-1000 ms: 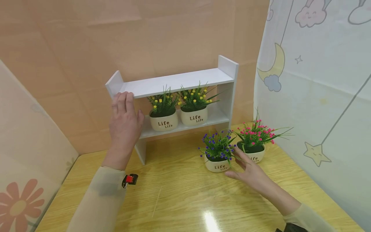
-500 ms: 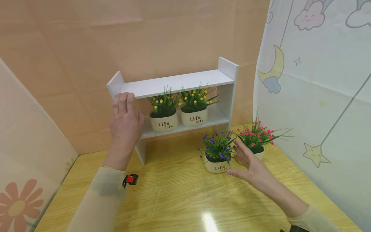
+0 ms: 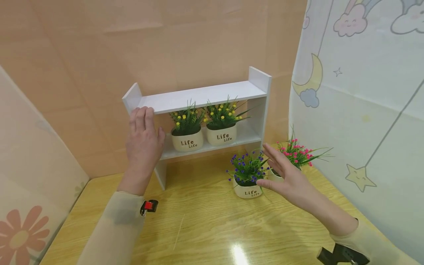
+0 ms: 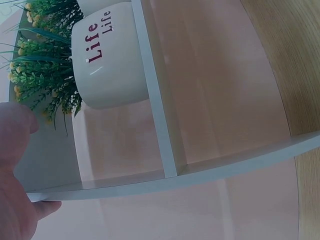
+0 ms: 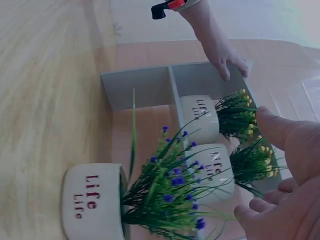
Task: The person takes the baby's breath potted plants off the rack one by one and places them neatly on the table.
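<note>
A small white two-tier shelf (image 3: 205, 96) stands at the back of the table. My left hand (image 3: 143, 145) holds its upper left corner; in the left wrist view the thumb and a finger lie on either side of the side panel. Two cream pots with yellow flowers (image 3: 187, 141) (image 3: 222, 134) sit side by side on the middle board, each lettered "Life". In front of the shelf's right end, a pot with purple flowers (image 3: 247, 190) stands on the table. My right hand (image 3: 291, 180) hovers beside it, fingers spread, holding nothing. Behind that hand is a pink-flowered pot (image 3: 296, 152), partly hidden.
The wooden table (image 3: 198, 224) runs in front of the shelf. An orange cloth backdrop (image 3: 198, 44) hangs behind it. Patterned white cloth (image 3: 364, 110) walls the right side, and another printed cloth (image 3: 29, 154) the left.
My right hand has moved up and away from the purple-flowered pot, covering more of the pink-flowered one. My left hand keeps its place on the shelf. The pots have not moved.
</note>
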Action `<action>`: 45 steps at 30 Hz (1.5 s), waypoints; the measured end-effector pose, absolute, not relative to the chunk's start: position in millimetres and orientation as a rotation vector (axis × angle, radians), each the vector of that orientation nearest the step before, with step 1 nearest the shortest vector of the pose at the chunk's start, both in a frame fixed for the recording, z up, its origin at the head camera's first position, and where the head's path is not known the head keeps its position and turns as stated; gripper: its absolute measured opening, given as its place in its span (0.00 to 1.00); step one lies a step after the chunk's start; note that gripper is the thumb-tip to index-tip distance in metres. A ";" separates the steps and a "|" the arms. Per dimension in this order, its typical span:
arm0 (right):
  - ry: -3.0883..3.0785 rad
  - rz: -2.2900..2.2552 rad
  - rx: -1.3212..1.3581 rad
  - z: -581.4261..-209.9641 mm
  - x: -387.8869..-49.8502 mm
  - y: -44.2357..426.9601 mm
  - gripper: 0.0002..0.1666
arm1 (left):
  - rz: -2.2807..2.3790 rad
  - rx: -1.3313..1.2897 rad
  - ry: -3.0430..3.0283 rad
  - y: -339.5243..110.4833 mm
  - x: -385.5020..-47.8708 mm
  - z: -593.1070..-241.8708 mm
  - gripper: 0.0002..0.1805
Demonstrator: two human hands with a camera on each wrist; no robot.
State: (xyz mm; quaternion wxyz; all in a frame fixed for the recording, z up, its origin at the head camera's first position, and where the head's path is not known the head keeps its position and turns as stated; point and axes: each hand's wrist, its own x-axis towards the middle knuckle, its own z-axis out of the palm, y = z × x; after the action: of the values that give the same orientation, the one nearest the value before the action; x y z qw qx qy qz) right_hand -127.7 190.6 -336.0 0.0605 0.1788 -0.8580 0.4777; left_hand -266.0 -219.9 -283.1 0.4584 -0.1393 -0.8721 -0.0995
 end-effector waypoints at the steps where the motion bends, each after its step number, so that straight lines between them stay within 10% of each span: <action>1: -2.591 1.430 0.550 -331.8 -129.3 190.1 0.63 | -0.243 -0.346 -2.145 -220.1 -266.4 -283.2 0.34; 21: -2.417 1.094 0.532 -243.7 -195.6 195.9 0.48 | -0.238 -0.333 -2.190 -221.1 -265.6 -281.7 0.35; 45: -2.157 0.480 0.790 -228.4 -277.6 194.8 0.38 | -0.224 -0.352 -2.121 -218.8 -269.4 -284.9 0.34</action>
State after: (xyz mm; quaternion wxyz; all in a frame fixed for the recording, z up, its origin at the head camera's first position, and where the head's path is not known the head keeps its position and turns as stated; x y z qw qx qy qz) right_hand -277.6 194.8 -228.4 0.3869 0.3103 -0.8476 0.1884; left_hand -269.4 -218.8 -284.9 0.4705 -0.1435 -0.8658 -0.0915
